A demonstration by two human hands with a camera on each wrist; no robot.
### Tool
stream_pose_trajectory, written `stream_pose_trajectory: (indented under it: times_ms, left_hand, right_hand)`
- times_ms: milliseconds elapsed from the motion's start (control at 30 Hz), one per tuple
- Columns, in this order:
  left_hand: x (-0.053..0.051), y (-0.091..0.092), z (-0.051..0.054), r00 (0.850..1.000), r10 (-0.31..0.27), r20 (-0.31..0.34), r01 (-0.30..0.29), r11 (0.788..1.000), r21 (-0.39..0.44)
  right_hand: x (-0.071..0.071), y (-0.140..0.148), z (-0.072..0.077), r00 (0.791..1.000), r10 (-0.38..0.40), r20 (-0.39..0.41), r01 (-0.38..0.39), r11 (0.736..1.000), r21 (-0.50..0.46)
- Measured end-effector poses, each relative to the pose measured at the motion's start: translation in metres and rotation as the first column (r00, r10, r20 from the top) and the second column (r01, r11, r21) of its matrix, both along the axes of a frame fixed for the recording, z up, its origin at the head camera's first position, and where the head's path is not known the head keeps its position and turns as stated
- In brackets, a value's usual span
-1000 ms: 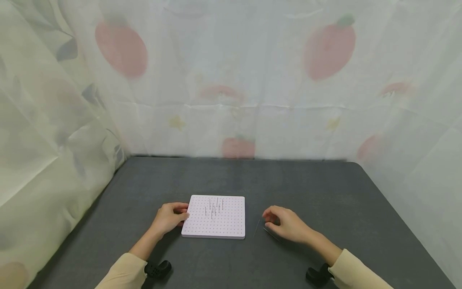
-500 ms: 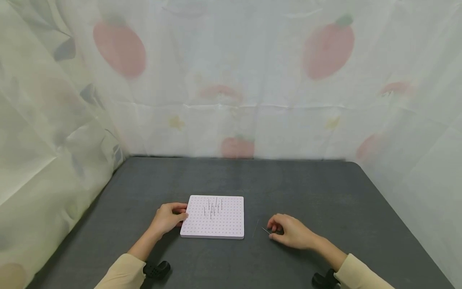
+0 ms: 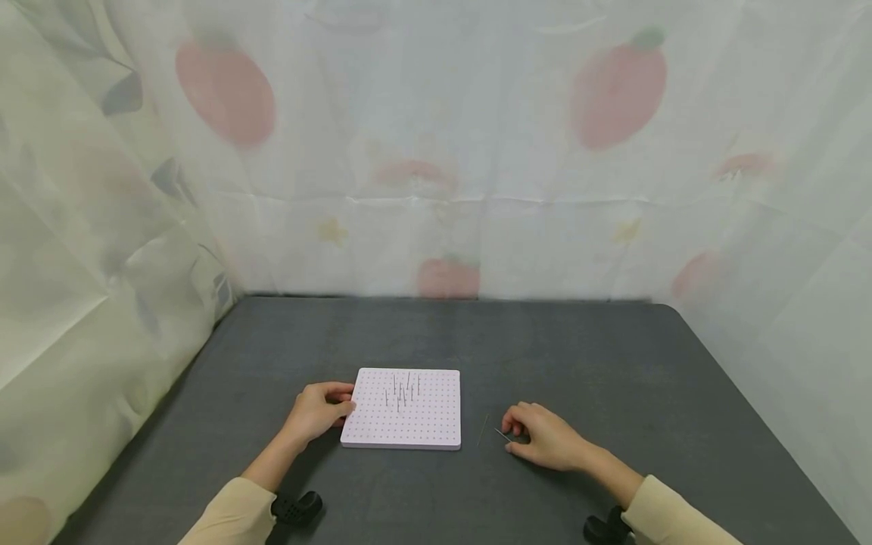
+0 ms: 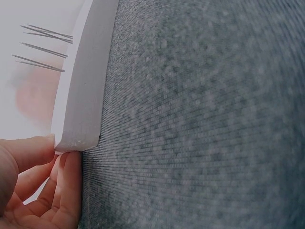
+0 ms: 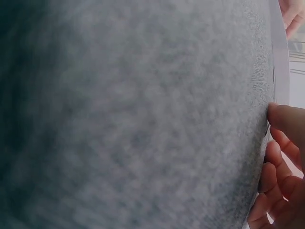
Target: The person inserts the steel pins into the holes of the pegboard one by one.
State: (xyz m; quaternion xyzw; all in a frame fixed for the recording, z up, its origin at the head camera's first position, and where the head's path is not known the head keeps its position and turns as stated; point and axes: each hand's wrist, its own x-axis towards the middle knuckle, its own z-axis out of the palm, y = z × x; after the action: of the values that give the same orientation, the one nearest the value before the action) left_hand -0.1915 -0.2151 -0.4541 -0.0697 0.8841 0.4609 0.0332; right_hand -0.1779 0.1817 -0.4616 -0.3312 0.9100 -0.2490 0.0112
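Note:
In the head view a white pegboard [image 3: 436, 420] with rows of small holes lies flat on the table. Several thin metal needles [image 3: 399, 393] stand upright in its upper middle. My left hand [image 3: 315, 412] holds the board's left edge, thumb at the top rim and fingers against the side, as the left wrist view also shows. To the right of the board my right hand [image 3: 548, 439] rests low on the table, fingers bent, a gap showing between thumb and forefinger. One loose needle [image 3: 501, 434] runs into that gap, its rear part hidden by the hand.
A second loose needle [image 3: 483, 430] lies on the dark grey table [image 3: 579, 356] between the board and my right hand. Printed curtains [image 3: 531, 250] close off the back and sides. Each wrist carries a black camera mount [image 3: 297, 509].
My right hand has drawn slightly back and down onto the loose needle, covering more of it, and has since barely moved. The left hand and board hold their place.

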Motion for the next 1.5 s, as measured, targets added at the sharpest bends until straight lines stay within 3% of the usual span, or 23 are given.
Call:
stream_pose_trajectory:
  times_ms: [333, 1033, 1500]
  left_hand:
    - [0.0011, 0.0006, 0.0012, 1.0, -0.006, 0.0, 0.006, 1.0, -0.008]
    - [0.0016, 0.0007, 0.0022, 1.0, -0.002, -0.006, 0.002, 1.0, -0.019]
    - [0.0033, 0.0005, 0.0031, 1.0, -0.013, -0.011, 0.013, 1.0, -0.013]
  right_hand:
    - [-0.0022, 0.0002, -0.0015, 1.0, 0.021, -0.016, -0.021, 0.999, -0.03]
    - [-0.0009, -0.0067, -0.0034, 0.997, -0.071, -0.018, 0.069, 0.996, -0.054]
    - [-0.0015, -0.0065, -0.0032, 0.998, -0.068, -0.002, 0.068, 0.997, -0.039]
